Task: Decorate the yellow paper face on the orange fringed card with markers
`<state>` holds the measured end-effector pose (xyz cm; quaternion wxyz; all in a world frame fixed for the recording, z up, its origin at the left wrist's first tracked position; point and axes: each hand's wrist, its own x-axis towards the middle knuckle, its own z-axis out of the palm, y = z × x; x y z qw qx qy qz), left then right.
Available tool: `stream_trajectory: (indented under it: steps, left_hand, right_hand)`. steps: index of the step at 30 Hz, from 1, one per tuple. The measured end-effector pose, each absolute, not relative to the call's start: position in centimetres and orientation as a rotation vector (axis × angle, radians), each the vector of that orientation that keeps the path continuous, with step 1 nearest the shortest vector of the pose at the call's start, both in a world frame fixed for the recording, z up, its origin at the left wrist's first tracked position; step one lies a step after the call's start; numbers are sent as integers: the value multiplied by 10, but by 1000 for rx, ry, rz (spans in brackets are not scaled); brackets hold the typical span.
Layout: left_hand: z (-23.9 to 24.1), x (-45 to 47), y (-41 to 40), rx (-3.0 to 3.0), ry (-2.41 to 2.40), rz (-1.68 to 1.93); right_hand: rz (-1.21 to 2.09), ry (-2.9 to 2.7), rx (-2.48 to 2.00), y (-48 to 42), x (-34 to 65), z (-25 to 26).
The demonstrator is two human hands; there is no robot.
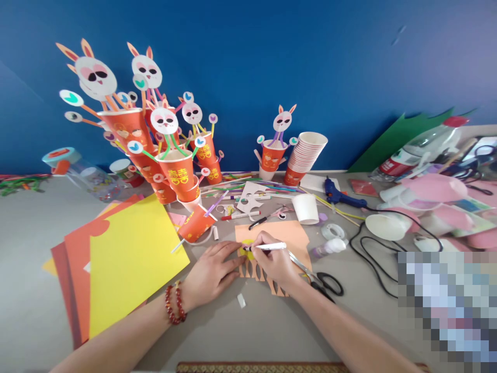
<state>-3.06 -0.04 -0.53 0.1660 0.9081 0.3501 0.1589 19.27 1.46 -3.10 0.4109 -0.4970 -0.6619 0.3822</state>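
My right hand is closed around a white marker, its dark tip on a small yellow paper circle. Dark marks show on that circle near the tip. With fingers stretched out, my left hand lies low and its fingertips touch the circle's left side. Under both is a light orange sheet with several leaf-shaped holes cut along its lower part. Scissors with black handles lie just right of my right hand, partly over the sheet. A black pen rests at the sheet's upper edge.
Red paper cups with rabbit faces stand stacked at the left, another near a cup stack. Yellow paper lies left. A blue glue gun trails a black cable. Bottles and pink cups crowd the right.
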Motion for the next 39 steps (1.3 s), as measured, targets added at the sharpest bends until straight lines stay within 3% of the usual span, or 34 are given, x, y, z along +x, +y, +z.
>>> stream_trajectory:
  steps: [39]
  left_hand:
    - [-7,-32,-1,2592,1001,445]
  right_hand:
    - [977,-1635,-1276,15,193,-32]
